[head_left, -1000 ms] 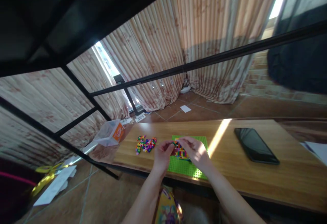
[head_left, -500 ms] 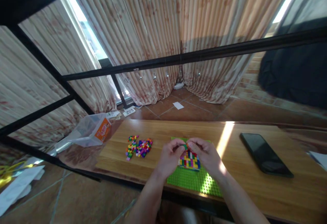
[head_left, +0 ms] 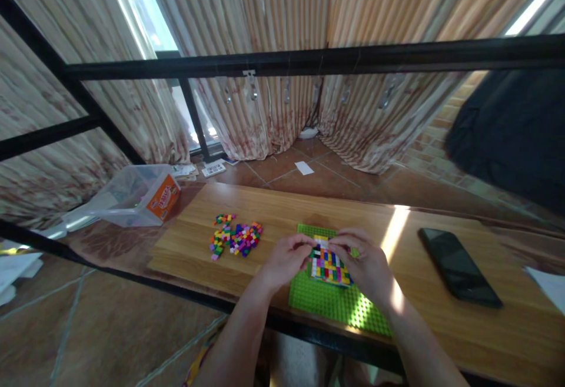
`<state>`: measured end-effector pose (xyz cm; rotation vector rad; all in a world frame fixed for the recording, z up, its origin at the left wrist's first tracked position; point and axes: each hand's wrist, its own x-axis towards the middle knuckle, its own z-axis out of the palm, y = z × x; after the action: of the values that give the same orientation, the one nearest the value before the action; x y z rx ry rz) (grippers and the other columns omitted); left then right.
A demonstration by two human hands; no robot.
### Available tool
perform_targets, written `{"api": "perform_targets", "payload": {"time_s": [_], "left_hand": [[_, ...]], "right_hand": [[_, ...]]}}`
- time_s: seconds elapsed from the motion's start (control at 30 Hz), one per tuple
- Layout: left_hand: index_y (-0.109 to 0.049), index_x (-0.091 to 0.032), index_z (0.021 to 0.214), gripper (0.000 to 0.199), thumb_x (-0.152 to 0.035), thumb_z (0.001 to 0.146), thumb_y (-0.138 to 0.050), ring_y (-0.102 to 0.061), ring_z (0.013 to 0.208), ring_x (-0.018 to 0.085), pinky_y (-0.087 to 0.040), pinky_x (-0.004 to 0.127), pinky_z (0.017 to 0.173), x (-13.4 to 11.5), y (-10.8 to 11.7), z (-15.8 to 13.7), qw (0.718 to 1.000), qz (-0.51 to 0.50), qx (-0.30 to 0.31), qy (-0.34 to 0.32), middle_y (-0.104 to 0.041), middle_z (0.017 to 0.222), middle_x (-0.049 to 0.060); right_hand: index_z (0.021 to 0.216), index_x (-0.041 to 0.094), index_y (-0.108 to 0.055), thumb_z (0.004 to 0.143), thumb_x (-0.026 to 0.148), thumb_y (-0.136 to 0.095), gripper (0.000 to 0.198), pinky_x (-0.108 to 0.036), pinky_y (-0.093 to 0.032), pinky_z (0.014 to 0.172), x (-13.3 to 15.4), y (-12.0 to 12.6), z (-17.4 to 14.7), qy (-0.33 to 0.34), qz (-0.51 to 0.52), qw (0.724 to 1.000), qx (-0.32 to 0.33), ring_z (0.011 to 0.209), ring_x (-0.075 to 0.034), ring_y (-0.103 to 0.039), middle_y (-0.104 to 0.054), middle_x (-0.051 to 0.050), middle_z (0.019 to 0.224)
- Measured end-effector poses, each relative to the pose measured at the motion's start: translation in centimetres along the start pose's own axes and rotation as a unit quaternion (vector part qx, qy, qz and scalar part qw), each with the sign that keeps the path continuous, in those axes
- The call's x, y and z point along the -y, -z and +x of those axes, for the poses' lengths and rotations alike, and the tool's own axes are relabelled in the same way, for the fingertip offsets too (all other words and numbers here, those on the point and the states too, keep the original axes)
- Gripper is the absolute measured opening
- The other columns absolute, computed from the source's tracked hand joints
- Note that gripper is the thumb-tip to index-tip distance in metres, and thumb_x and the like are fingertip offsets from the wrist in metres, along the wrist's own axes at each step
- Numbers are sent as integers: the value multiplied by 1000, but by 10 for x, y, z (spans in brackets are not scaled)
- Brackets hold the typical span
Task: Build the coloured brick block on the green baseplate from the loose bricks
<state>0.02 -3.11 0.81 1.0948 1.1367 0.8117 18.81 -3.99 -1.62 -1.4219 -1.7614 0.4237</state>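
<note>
A small block of multicoloured toy bricks (head_left: 330, 267) sits on the green studded baseplate (head_left: 324, 302) at the table's front edge. My left hand (head_left: 286, 260) is at the block's left side, thumb and fingers pinched; a bit of dark green shows at the tips, seemingly a small toy brick. From the right, my right hand (head_left: 366, 260) reaches over the block's far right corner with its fingertips drawn together. Whatever is between those right fingertips is hidden. White and yellow bricks show on the block between both hands.
Loose coloured bricks (head_left: 241, 239) lie in a pile on the left of the wooden table (head_left: 273, 207). A black phone (head_left: 459, 266) rests at the right. Left of the table stands a clear plastic bin (head_left: 132, 196) with an orange label. A black rail (head_left: 291, 62) crosses beyond.
My fingertips, close together over the block before, have moved apart, uncovering more of its far part. The left hand shifted left and the right hand right. The camera view has tilted slightly.
</note>
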Motion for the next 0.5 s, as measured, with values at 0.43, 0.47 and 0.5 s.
{"api": "perform_targets", "payload": {"time_s": [0.43, 0.47, 0.5], "left_hand": [[-73, -17, 106, 38, -14, 73, -55, -38, 48, 7, -28, 20, 49, -3, -2, -11, 995, 33, 87, -23, -52, 55, -4], [-73, -17, 107, 38, -14, 73, -55, -39, 48, 8, -29, 20, 50, -6, -2, -12, 995, 31, 95, -19, -51, 54, -5], [-72, -17, 108, 39, -14, 73, -56, -40, 49, 8, -30, 20, 51, -8, -2, -14, 994, 30, 101, -14, -51, 53, -5]], "right_hand": [[76, 25, -72, 82, 38, -59, 20, -41, -47, 87, 6, -13, 0, -51, -15, 998, -29, 95, -23, -60, -65, -7, 100], [76, 25, -72, 82, 39, -60, 20, -41, -47, 88, 6, -14, 0, -57, -7, 998, -30, 95, -23, -61, -65, -6, 99], [76, 24, -72, 80, 40, -61, 20, -41, -47, 88, 5, -14, 0, -64, 3, 997, -32, 95, -23, -61, -66, -6, 99]]}}
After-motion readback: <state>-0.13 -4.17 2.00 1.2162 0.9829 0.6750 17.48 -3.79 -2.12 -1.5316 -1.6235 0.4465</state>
